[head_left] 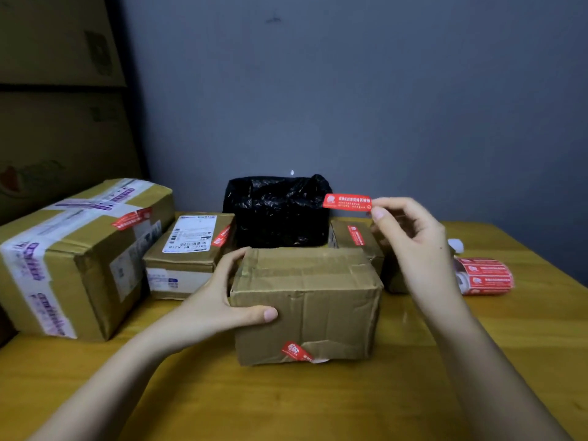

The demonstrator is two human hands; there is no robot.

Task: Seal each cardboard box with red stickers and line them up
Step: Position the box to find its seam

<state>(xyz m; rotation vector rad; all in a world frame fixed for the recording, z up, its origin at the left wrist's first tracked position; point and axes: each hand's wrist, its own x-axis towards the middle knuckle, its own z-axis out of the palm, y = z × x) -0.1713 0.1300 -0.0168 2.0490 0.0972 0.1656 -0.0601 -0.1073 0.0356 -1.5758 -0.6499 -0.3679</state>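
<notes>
1. The left hand [219, 300] grips the near-left corner of a small cardboard box [307, 305] standing at the middle of the desk [286, 405], thumb on the front face and fingers over the top edge.
2. The right hand [413, 246] is raised above and behind that box, pinching one loose red sticker [346, 202] by its right end between thumb and fingertips; the sticker hangs in the air and touches nothing else.
3. This box already carries one red sticker low on its front face [297, 351], over the bottom edge. Its top seam looks bare, so the held sticker is probably meant for it.
4. Behind it, boxes that seem finished stand in a rough row: a large taped box [79, 259] on the left, a flat labelled box [187, 253] beside it, and another box [353, 240] behind the right hand, each showing a red sticker.
5. A black plastic bag [276, 211] sits between those rear boxes; whether it hides a box cannot be told.
6. Left to do, as judged: seal this box's top and set it in line.
7. A roll of red stickers [483, 276] lies on its side at the right.
8. The desk is yellow-toned wood against a plain grey-blue wall [350, 90]; large cartons [57, 90] are stacked at the far left.
</notes>
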